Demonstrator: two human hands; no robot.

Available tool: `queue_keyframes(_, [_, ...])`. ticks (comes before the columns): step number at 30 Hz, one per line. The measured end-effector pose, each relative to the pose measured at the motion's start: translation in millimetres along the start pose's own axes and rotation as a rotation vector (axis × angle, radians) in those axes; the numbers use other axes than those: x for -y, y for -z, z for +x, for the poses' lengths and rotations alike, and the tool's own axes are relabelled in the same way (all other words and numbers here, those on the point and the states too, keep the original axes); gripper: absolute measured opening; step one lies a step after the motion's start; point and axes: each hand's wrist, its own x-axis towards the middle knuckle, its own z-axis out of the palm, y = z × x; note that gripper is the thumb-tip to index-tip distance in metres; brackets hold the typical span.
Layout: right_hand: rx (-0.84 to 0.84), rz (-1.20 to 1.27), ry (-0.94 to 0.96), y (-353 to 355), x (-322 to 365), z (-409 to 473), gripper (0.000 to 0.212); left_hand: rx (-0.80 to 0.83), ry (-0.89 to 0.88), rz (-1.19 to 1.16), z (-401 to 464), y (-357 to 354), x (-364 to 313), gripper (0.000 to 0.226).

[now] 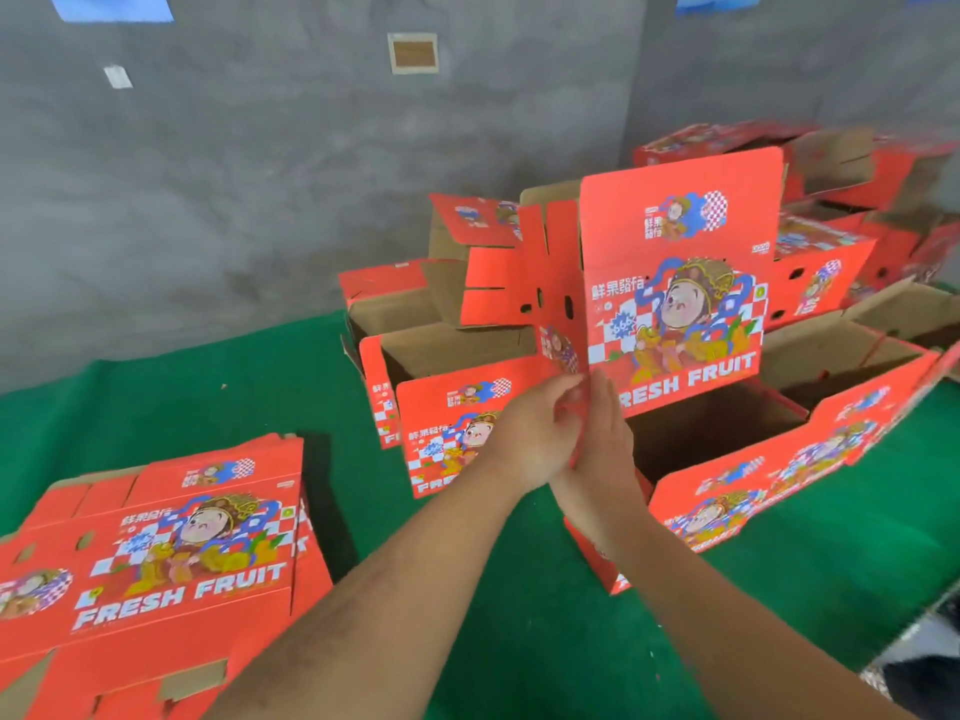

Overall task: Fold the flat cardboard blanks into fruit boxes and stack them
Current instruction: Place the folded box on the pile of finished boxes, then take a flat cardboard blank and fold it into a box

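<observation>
At lower left of the frame, my stack of flat blanks point(156, 558) lies on the green tabletop point(467, 589). At centre, my left hand point(530, 433) and right hand point(602, 449) meet, pinching the lower corner of the upright box panel point(680, 283). Behind and right, folded boxes point(831, 356) stand stacked.

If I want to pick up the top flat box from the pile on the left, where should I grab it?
Probably grip the top blank of the flat stack by its right edge, coming from the right: that edge overhangs toward bare green cloth, leaving fingers room underneath.
</observation>
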Motion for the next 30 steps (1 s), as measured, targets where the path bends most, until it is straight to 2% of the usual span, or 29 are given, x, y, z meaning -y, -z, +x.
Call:
queue_keyframes(3, [0.129,0.056,0.183,-23,13,-27,0.088,-0.134,0.067,-0.198,-24,9,30,0.027])
queue_keyframes(7, [0.344,-0.06,0.264,-56,15,-47,0.097,-0.242,0.257,-0.395,-62,27,75,0.035])
queue_keyframes(12, [0.607,-0.183,0.361,-106,36,-60,0.103,-0.409,0.366,-0.453,-106,49,120,0.016])
queue_keyframes(16, [0.81,-0.212,0.375,-153,54,-82,0.109,-0.556,0.461,-0.48,-148,74,152,0.016])
queue_keyframes(18, [0.954,-0.094,0.206,-181,68,-99,0.107,-0.642,0.522,-0.444,-173,87,168,0.024])
queue_keyframes(20, [1.086,0.09,-0.133,-208,84,-118,0.095,-0.767,0.607,-0.437,-196,101,186,0.033])
queue_keyframes(22, [1.144,0.201,-0.431,-232,105,-132,0.076,-0.907,0.731,-0.436,-217,118,206,0.039])
queue_keyframes(23, [1.136,0.221,-0.51,-242,112,-137,0.074,-0.953,0.807,-0.425,-226,126,215,0.044])
queue_keyframes(25, [1.099,0.189,-0.549,-259,120,-144,0.081,-0.978,0.904,-0.428,-239,135,229,0.05])
queue_keyframes(27, [1.035,0.14,-0.574,-272,119,-145,0.084,-0.884,0.945,-0.3,-243,137,240,0.054])
queue_keyframes(30, [1.035,0.243,-0.777,-289,108,-144,0.052,-0.382,1.099,0.231,-245,136,251,0.056])
